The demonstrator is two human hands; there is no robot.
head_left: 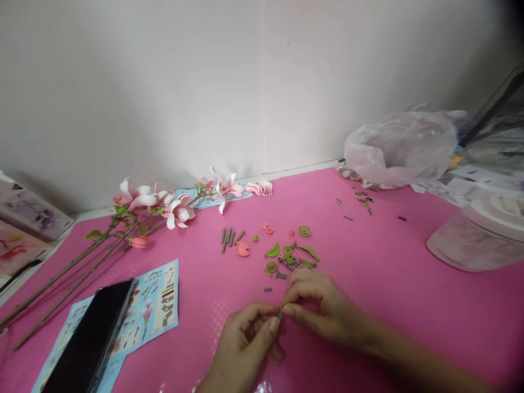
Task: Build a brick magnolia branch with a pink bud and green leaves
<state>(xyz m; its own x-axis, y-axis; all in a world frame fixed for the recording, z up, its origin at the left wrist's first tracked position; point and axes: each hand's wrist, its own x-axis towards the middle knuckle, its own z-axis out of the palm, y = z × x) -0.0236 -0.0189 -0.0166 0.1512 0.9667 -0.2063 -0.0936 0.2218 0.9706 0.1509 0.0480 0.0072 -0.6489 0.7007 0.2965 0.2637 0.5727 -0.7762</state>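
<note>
Low in the middle of the view, my left hand (249,341) pinches a small dark piece (280,315) between thumb and fingers. The fingertips of my right hand (317,303) close on that same piece from the right. Its exact shape is mostly hidden by the fingers. Just beyond my hands lies a loose pile of small green, brown and pink parts (289,261), with a green leaf piece (272,250) and a green ring (304,231). One short brown piece (268,289) lies apart, nearer my left hand.
Assembled pink magnolia stems (180,210) lie at left. A phone (90,333) rests on an instruction sheet (166,300). Brown sticks (229,238) and a coral bud (242,249) sit mid-table. At right are a plastic bag (401,144), scattered bits (363,201) and a lidded tub (470,234).
</note>
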